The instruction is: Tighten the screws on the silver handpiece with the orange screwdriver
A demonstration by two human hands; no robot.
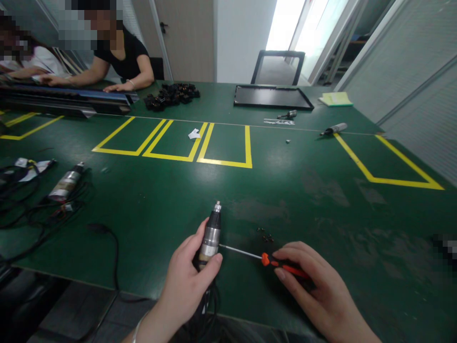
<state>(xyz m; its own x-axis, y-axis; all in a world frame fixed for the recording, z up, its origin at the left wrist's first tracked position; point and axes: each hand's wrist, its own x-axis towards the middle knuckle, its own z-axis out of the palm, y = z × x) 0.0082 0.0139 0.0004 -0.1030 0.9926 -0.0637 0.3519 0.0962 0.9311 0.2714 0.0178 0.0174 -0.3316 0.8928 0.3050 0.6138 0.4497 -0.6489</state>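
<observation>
Silver and black, the driver [210, 243] is standing nearly upright in the left hand [191, 271], above the near edge of the green table [160, 200]. The left fingers are clamping its barrel, wrapping the left side while the thumb is pressing the right side lower down; the chuck is pointing toward the far edge, well clear of the fingertips. The right hand [317, 286] is gripping a screwdriver [266, 259], thumb and forefinger closing on the red-and-black handle just behind its orange collar. The shaft is reaching leftward, its tip appearing to meet the barrel just above the left thumb; firm contact is hard to tell. Small screws [267, 237] are lying just beyond the collar, free of both hands. A second driver [67, 183] is resting among cables [24, 228] toward the table's left end. Yellow tape [224, 163] is marking boxes farther in, and along the far edge a heap of black parts [171, 96] is sitting left of a panel [273, 96]. Near the far left corner, a co-worker [124, 62] in black is resting both arms on the table.
</observation>
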